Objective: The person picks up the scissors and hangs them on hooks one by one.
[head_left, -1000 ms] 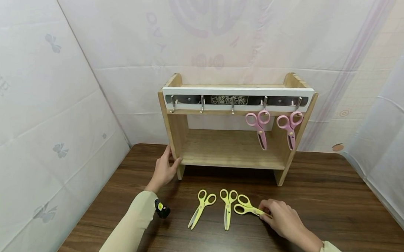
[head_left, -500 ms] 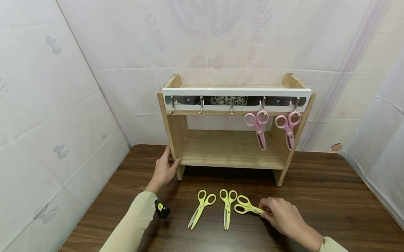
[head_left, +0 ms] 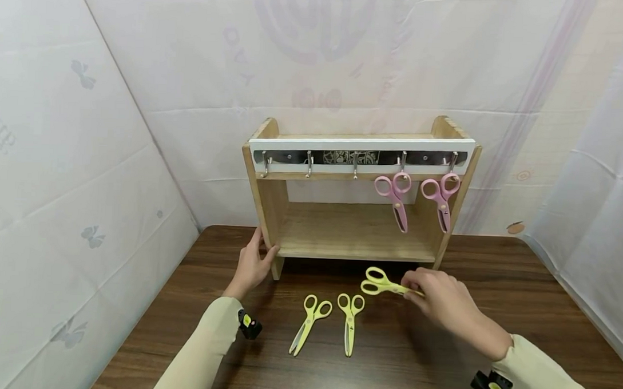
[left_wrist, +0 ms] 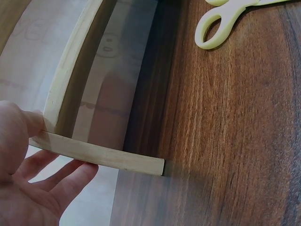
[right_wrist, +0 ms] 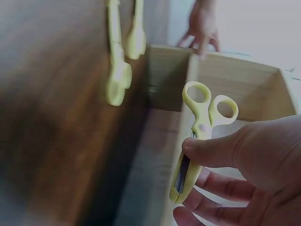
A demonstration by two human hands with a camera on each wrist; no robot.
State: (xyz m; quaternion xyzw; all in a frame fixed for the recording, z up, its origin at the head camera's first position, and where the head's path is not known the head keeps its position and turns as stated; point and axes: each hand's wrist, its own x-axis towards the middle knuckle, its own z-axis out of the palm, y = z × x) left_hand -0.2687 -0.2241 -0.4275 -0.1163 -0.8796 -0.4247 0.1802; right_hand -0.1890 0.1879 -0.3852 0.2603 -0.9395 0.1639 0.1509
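Observation:
My right hand [head_left: 449, 302] pinches a pair of yellow scissors [head_left: 385, 284] by the blade end, with the handle loops pointing left, above the table in front of the shelf. In the right wrist view the thumb lies on the scissors [right_wrist: 202, 128] near the pivot, with fingers behind. My left hand [head_left: 251, 267] grips the lower left side panel of the wooden shelf [head_left: 356, 233], thumb on one face and fingers on the other. Two more yellow scissors, a left pair [head_left: 310, 320] and a middle pair [head_left: 350, 323], lie on the table, loops toward the shelf.
Across the shelf's top front runs a white rail [head_left: 365, 145] with several metal hooks. Pink scissors [head_left: 396, 194] and another pink pair [head_left: 442, 199] hang from the two rightmost hooks; the other hooks are bare. The brown table [head_left: 183, 327] meets printed cloth walls.
My right hand has lifted the third pair of yellow scissors off the table and moved it toward the shelf. My left hand stays on the side panel. The view has shifted slightly.

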